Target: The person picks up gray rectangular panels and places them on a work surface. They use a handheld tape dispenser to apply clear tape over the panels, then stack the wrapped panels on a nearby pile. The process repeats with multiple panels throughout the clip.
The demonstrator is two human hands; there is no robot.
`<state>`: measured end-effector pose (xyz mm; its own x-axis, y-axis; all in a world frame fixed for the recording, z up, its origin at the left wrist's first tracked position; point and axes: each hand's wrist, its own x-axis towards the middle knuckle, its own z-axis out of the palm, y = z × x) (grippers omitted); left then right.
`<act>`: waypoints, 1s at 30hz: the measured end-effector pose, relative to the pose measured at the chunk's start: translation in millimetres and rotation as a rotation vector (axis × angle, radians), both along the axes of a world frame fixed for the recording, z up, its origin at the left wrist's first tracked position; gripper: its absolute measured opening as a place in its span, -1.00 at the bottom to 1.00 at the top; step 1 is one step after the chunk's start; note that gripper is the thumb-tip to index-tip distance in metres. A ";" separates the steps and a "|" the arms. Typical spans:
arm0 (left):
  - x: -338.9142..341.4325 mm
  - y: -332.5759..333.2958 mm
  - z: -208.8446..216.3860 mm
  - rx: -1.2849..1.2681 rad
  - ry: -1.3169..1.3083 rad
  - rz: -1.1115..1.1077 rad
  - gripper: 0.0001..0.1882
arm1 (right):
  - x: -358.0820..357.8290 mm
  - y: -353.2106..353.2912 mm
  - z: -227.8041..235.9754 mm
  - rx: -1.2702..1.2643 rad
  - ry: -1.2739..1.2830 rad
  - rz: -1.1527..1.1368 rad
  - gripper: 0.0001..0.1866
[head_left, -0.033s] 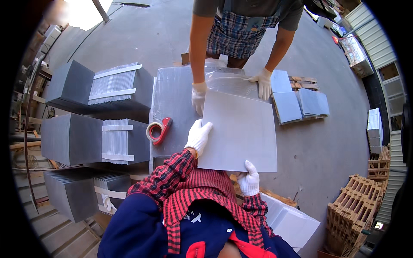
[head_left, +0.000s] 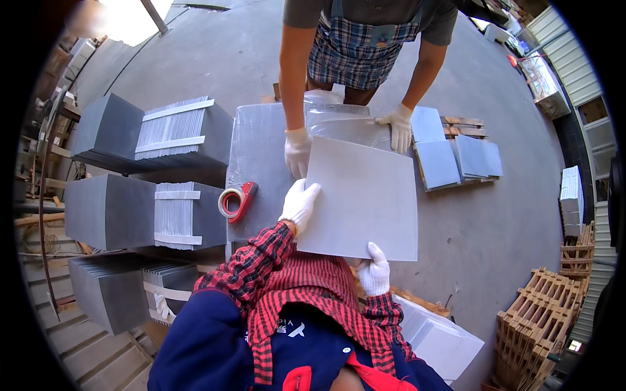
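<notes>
A flat, pale grey square panel (head_left: 362, 199) is held tilted in front of me. My left hand (head_left: 299, 203), in a white knit glove, is closed on its left edge. My right hand (head_left: 374, 272), gloved alike, grips the near edge close to the right corner, thumb on top. Beneath the panel lies a grey stack under clear plastic film (head_left: 261, 140). A red tape dispenser (head_left: 245, 202) with a roll of tape rests on it, left of my left hand. Across from me, a co-worker's gloved hands (head_left: 298, 154) touch the film and the area by the panel's far left corner.
Strapped blocks of grey panels (head_left: 111, 212) stand in rows on the left. A pallet with bluish panels (head_left: 437, 163) lies to the right, beyond it the concrete floor. Wooden pallets (head_left: 538, 326) are piled at the lower right. White panels (head_left: 440, 339) lean by my right side.
The panel and both my hands have shifted very slightly left. The co-worker's hand near the panel's far left corner has moved a little left too.
</notes>
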<state>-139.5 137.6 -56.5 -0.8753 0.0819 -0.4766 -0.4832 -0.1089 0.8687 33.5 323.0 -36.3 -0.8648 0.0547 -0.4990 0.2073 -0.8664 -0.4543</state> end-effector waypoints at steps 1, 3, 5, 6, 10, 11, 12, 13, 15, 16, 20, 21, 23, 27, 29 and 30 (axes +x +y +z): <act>-10.7 7.3 -1.1 0.007 -0.016 -0.005 -0.54 | -10.7 9.0 -5.5 -0.023 -0.003 0.003 -0.56; -31.1 19.1 -4.8 -0.055 -0.021 -0.014 -0.54 | -33.3 21.0 -13.2 -0.065 -0.014 0.007 -0.56; -46.9 24.0 -12.8 -0.120 -0.017 -0.016 -0.55 | -51.3 27.0 -22.3 -0.061 -0.019 0.021 -0.56; -53.6 27.8 -17.4 -0.122 -0.019 -0.005 -0.55 | -57.7 32.4 -30.5 -0.042 -0.027 0.029 -0.57; -78.1 32.8 -37.6 -0.139 0.005 0.031 -0.54 | -87.9 43.1 -52.1 -0.043 -0.049 0.018 -0.59; -82.9 32.7 -42.8 -0.145 0.018 0.039 -0.53 | -95.2 45.9 -54.2 -0.058 -0.044 0.030 -0.60; -88.4 34.4 -34.0 -0.183 -0.007 0.021 -0.52 | -103.6 48.4 -54.5 -0.072 -0.037 0.040 -0.60; -92.6 35.0 -36.9 -0.184 -0.005 0.032 -0.51 | -110.1 50.6 -55.3 -0.086 -0.029 0.050 -0.61; -99.3 35.1 -43.5 -0.188 0.004 0.053 -0.51 | -120.8 54.7 -61.8 -0.091 -0.037 0.063 -0.61; -102.1 35.5 -47.5 -0.191 0.009 0.070 -0.50 | -125.9 56.3 -64.3 -0.094 -0.039 0.069 -0.61; -109.4 37.7 -46.0 -0.204 0.000 0.095 -0.49 | -142.7 62.8 -64.1 -0.126 -0.057 0.100 -0.70; -110.0 37.9 -43.5 -0.209 -0.009 0.092 -0.49 | -146.1 64.7 -68.2 -0.120 -0.068 0.112 -0.70; -107.8 38.9 -50.1 -0.287 0.016 0.115 -0.50 | -146.6 65.1 -77.6 -0.111 -0.081 0.117 -0.67; -115.7 32.1 -53.5 -0.698 0.014 -0.045 -0.47 | -148.2 59.9 -87.2 -0.142 -0.097 0.108 -0.60; -118.4 26.2 -49.5 -0.778 0.083 -0.165 -0.47 | -148.3 58.8 -88.5 -0.166 -0.109 0.093 -0.59; -120.2 22.1 -46.4 -0.820 0.119 -0.223 -0.46 | -149.1 57.2 -91.2 -0.175 -0.114 0.083 -0.59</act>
<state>-259.7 159.7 -102.9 -0.9278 -0.0720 -0.3661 -0.3189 0.6624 0.6779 -115.7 380.2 -127.5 -0.8005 -0.1102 -0.5891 0.3225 -0.9077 -0.2684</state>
